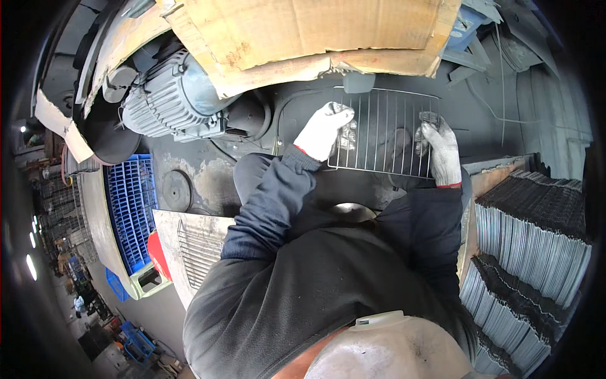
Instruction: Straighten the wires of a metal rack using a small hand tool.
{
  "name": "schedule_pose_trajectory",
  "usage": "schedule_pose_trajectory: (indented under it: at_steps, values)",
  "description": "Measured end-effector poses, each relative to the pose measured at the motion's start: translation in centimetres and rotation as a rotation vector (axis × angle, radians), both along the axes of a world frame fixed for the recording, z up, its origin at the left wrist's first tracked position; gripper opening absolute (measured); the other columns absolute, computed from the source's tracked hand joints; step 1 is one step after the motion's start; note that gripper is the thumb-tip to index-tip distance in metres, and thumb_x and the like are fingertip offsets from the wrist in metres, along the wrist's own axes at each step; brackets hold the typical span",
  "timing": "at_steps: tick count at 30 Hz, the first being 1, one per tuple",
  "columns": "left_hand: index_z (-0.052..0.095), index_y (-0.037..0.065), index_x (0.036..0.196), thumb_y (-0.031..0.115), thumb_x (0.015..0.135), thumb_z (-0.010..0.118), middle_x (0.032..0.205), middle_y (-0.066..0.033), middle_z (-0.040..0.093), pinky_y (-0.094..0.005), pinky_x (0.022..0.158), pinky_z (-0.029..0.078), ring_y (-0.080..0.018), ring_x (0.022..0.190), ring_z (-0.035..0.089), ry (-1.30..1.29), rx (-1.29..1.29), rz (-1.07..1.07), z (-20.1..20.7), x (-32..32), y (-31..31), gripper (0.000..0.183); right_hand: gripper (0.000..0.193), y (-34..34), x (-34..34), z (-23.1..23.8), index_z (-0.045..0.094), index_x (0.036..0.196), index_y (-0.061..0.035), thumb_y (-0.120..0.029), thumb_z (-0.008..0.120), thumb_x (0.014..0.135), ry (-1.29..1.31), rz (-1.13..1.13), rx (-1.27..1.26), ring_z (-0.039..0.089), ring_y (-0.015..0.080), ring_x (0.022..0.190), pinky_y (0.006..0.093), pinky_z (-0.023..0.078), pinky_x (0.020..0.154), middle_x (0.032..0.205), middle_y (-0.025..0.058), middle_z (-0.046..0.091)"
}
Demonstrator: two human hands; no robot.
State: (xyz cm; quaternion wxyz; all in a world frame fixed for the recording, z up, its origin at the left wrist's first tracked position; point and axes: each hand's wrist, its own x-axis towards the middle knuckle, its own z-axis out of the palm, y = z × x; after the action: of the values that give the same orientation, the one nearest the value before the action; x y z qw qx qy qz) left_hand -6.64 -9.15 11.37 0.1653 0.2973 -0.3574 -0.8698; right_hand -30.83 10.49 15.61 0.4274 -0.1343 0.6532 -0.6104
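Note:
A rectangular wire rack (385, 126) of thin metal rods lies flat over a dark machine bed. My left hand (325, 129), in a white work glove, grips the rack's left side, fingers curled over the rods. My right hand (439, 148), also gloved, holds the rack's right edge. Both dark sleeves reach up from the lower middle of the picture.
A grey ribbed electric motor (167, 101) sits at the upper left. Torn cardboard (303, 31) hangs over the back. Stacks of wire racks (536, 234) stand on edge at the right. Another rack lies on a metal sheet (196, 246) beside a blue crate (129, 202).

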Motion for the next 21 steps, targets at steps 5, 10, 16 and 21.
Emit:
schedule_pose_trajectory:
  at_steps: [5, 10, 16, 21]
  values:
    - [0.063, 0.008, 0.117, 0.019, 0.107, 0.072, 0.091, -0.0041, 0.067, -0.036, 0.061, 0.06, -0.0161, 0.071, 0.064, -0.078, 0.07, 0.15, 0.3, 9.1, -2.2, 0.018, 0.029, -5.8, 4.8, -1.6, 0.065, 0.131, 0.0, -0.013, 0.069, 0.106, 0.0, 0.34, -0.056, 0.07, 0.0123, 0.082, 0.0287, 0.058, 0.068, 0.102, 0.0043, 0.072]
    - [0.061, 0.006, 0.112, 0.021, 0.106, 0.072, 0.087, -0.0044, 0.064, -0.0315, 0.056, 0.057, -0.0153, 0.066, 0.062, -0.221, -0.112, 0.361, 4.6, 19.2, -0.5, 0.019, 0.028, -8.2, 11.5, 0.1, 0.066, 0.126, 0.0007, -0.018, 0.072, 0.106, 0.047, 0.712, -0.144, 0.07, 0.0131, 0.086, 0.0299, 0.058, 0.075, 0.102, 0.0062, 0.074]
    - [0.064, 0.004, 0.107, 0.011, 0.103, 0.077, 0.079, -0.0006, 0.065, -0.0277, 0.057, 0.052, -0.0097, 0.06, 0.06, -0.421, -0.476, 0.313, 11.5, 20.9, 4.6, 0.015, 0.058, -4.6, 15.6, 5.2, 0.067, 0.135, -0.0014, -0.019, 0.092, 0.086, 0.783, 0.006, -0.207, 0.073, 0.0271, 0.112, 0.0405, 0.059, 0.099, 0.125, 0.0164, 0.073]
    - [0.074, 0.002, 0.108, 0.024, 0.091, 0.087, 0.086, -0.0116, 0.074, -0.0378, 0.073, 0.057, -0.0269, 0.077, 0.073, -0.524, -1.351, 0.03, 14.7, 15.6, 9.1, 0.03, 0.055, -1.0, 15.5, 9.1, 0.071, 0.13, -0.0041, -0.026, 0.09, 0.084, 1.264, 0.716, -0.296, 0.074, 0.038, 0.112, 0.0437, 0.059, 0.099, 0.123, 0.0145, 0.077]
